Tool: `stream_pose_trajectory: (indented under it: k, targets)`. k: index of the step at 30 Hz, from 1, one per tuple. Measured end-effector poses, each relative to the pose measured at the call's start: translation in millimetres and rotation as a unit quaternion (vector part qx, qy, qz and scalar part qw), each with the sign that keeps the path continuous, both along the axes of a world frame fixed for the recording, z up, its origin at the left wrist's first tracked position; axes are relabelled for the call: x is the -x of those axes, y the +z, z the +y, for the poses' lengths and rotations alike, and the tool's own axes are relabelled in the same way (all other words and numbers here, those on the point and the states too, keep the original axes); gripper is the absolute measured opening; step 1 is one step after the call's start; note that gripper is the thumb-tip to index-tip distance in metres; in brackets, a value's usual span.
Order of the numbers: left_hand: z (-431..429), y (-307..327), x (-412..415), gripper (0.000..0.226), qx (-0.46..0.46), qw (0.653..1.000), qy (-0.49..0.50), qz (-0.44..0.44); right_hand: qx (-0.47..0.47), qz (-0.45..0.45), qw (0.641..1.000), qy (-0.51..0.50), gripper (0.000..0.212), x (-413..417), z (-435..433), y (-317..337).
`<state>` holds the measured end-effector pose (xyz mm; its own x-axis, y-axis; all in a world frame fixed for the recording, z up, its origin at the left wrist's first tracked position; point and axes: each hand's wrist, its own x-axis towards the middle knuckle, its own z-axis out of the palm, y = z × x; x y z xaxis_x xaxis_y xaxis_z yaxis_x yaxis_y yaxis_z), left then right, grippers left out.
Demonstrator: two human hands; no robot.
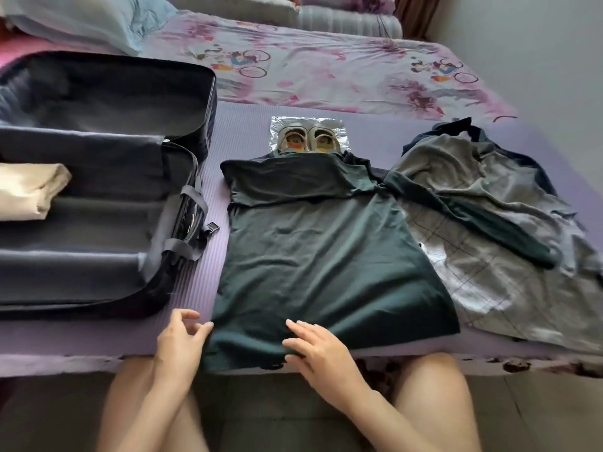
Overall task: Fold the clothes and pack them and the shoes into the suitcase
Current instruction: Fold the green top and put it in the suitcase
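Left hand (181, 342) and right hand (315, 349) touch green shirt (319, 262)

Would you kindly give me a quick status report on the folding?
Left hand open at green shirt's hem corner; right hand flat on hem. One sleeve folded, other out over grey clothes. Suitcase open.

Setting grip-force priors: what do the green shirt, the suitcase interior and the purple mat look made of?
Green shirt: thin knit jersey by the look, matte, falls in soft shallow wrinkles.
Suitcase interior: smooth woven synthetic lining, probably nylon or polyester, faint sheen on its folds.
Purple mat: likely foam, matte, with fine parallel ribs.
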<state>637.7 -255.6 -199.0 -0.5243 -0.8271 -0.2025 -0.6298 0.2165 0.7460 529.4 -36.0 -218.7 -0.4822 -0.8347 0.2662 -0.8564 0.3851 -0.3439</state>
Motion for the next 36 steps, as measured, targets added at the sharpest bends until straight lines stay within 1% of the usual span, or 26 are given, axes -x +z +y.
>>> stream_pose_trajectory:
  k: [2,4,5,7,9,10,11,12,14,16,19,21,25,30,32,33,36]
  targets:
    - [2.1,-0.3,0.4,0.029,-0.012,1.000,-0.014,-0.022,0.056,-0.029,0.995,-0.073,0.024,17.0,15.6,6.0]
    - [7.4,-1.0,0.1,0.034,-0.034,0.999,-0.012,-0.035,0.096,-0.043,0.974,-0.199,0.026,43.7,42.7,13.6]
    - [11.5,-0.6,-1.1,0.034,-0.027,0.999,-0.015,-0.044,0.100,-0.036,0.957,-0.268,0.030,57.3,58.7,17.2]
    - [18.5,-1.4,-4.7,0.033,0.010,0.997,-0.037,-0.069,0.080,-0.017,0.909,-0.408,0.043,82.1,92.7,21.1]
    - [22.2,-1.4,-7.3,0.029,0.034,0.995,-0.053,-0.084,0.071,-0.066,0.844,-0.527,0.052,96.6,121.0,25.1]
    - [22.4,-2.3,-7.5,0.027,0.035,0.994,-0.052,-0.088,0.071,-0.103,0.815,-0.566,0.053,100.4,131.2,25.3]
    - [21.9,-2.5,-7.1,0.024,0.033,0.994,-0.048,-0.090,0.070,-0.133,0.794,-0.589,0.051,102.6,139.6,23.7]
    - [20.8,-2.9,-6.5,0.021,0.031,0.994,-0.045,-0.092,0.069,-0.153,0.782,-0.600,0.046,103.4,145.9,23.2]
    - [18.3,-3.1,-5.5,0.014,0.031,0.995,-0.041,-0.090,0.082,-0.177,0.771,-0.606,0.032,104.8,153.4,21.7]
    - [16.1,-3.4,-5.9,0.012,0.025,0.996,-0.030,-0.086,0.120,-0.198,0.766,-0.599,0.023,103.2,156.4,24.7]
    - [14.1,-3.0,-6.9,0.016,0.012,0.997,-0.006,-0.072,0.202,-0.243,0.766,-0.559,0.016,93.0,160.0,33.3]
    - [12.5,0.0,-7.6,0.017,0.016,0.998,0.012,-0.065,0.216,-0.249,0.772,-0.544,0.011,84.8,165.2,38.3]
    - [5.9,2.7,-14.1,0.014,0.043,0.996,0.007,-0.073,0.170,-0.261,0.784,-0.537,0.012,75.0,181.7,33.2]
    - [5.6,2.9,-20.5,0.011,0.067,0.990,-0.010,-0.121,0.066,-0.263,0.803,-0.531,0.012,66.9,188.1,26.1]
    - [11.2,3.5,-17.4,0.015,0.105,0.985,-0.028,-0.130,0.028,-0.222,0.821,-0.525,0.013,66.2,185.3,27.3]
    - [13.7,3.5,-13.9,0.020,0.135,0.983,-0.039,-0.118,0.023,-0.189,0.833,-0.520,0.016,67.8,182.4,27.9]
    - [22.3,6.3,4.7,0.030,0.209,0.971,-0.083,-0.079,0.056,-0.076,0.873,-0.479,0.029,78.3,164.6,36.6]
